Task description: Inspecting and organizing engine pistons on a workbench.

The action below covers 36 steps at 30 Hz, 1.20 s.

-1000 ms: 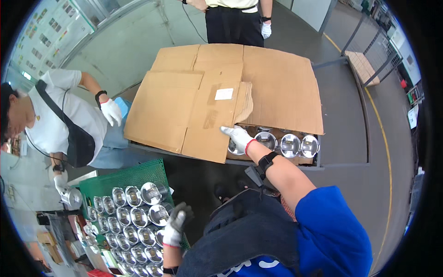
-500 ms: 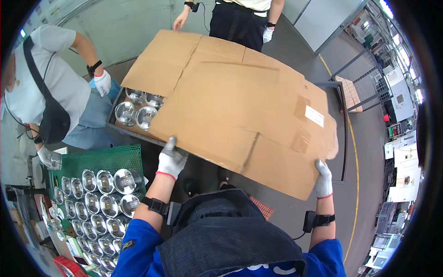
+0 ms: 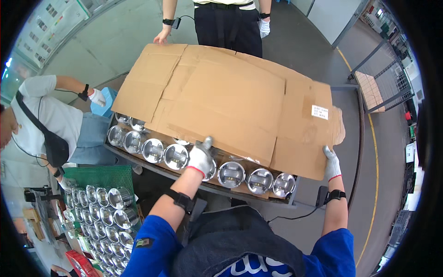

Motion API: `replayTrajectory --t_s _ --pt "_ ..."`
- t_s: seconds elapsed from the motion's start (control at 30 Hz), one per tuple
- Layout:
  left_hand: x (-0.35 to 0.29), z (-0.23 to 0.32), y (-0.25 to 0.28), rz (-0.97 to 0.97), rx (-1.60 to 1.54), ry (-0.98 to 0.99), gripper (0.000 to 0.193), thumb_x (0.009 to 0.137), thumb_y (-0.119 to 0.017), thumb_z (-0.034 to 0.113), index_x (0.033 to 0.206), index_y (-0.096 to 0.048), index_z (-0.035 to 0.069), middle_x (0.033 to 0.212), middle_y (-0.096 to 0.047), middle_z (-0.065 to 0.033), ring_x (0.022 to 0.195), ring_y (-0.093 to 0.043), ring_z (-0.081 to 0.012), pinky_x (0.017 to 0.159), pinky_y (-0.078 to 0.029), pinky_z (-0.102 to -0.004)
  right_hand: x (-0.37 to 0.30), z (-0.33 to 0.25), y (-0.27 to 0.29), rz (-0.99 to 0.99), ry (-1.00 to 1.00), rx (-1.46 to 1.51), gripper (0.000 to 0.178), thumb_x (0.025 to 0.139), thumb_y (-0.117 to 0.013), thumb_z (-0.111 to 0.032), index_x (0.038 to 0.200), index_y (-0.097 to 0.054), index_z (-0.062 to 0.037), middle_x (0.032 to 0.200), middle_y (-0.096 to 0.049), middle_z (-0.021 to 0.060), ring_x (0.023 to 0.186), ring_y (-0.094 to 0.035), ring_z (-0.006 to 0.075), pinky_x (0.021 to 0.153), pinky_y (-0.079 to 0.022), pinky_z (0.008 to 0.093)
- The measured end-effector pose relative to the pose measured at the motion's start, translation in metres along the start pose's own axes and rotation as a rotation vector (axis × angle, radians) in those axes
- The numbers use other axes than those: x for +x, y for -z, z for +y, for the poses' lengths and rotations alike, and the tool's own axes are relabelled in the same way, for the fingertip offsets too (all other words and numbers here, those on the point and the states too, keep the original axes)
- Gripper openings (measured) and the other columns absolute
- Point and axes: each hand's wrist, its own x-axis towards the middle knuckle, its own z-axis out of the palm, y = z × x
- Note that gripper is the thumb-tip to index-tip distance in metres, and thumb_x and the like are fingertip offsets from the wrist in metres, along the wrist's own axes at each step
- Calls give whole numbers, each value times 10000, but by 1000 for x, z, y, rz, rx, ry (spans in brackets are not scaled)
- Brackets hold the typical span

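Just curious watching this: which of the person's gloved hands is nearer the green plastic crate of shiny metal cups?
Left. The left hand grips the cardboard sheet edge, just right of the green crate; the right hand is farther away.

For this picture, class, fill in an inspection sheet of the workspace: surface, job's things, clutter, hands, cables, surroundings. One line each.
Surface: dark metal cart, loaded.
Job's things: flattened cardboard sheet lying over rows of shiny metal cups; the near row shows.
Clutter: green crate of more cups at lower left.
Hands: left hand, gloved, grips the sheet's near edge; right hand, gloved, holds its right corner.
Cables: thin black cable below the cart.
Surroundings: two other people beside the cart; wire cage; yellow floor line.
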Motion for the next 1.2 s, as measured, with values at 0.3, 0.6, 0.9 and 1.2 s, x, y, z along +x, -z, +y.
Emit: replayTrajectory --t_s 0.3,0.6,0.9,1.2 --pt "-31 -22 -67 -69 235 -281 358 891 -570 51 1233 -479 1 1117 -610 -130 977 -635 -232 849 -541 -398 13 -30 24 -92 -72 -47 535 924 -594 -301 1347 -406 -32 1221 -570 95 1100 -588 230 927 -502 383" --pt "-6 44 -100 -77 60 -366 515 890 -631 284 1317 -414 94 1196 -529 -130 1042 -543 -234 871 -482 -422 -45 14 51 -69 -5 344 625 939 -551 -380 1404 -341 -20 1355 -477 109 1238 -475 268 1043 -388 422" --pt "62 25 22 471 -94 61 560 860 -675 264 1350 -435 139 1338 -508 -88 1143 -515 -257 927 -433 -425 -89 40 24 -90 -106 515 563 961 -519 -348 1398 -343 -41 1378 -457 127 1261 -456 290 1065 -369 454" --pt "-15 -30 -22 40 -183 116 367 907 -634 221 1189 -514 20 1171 -594 -147 1011 -598 -302 871 -502 -482 -95 39 -5 -94 14 544 543 962 -515 -337 1397 -359 -52 1383 -465 108 1270 -451 277 1071 -360 455"
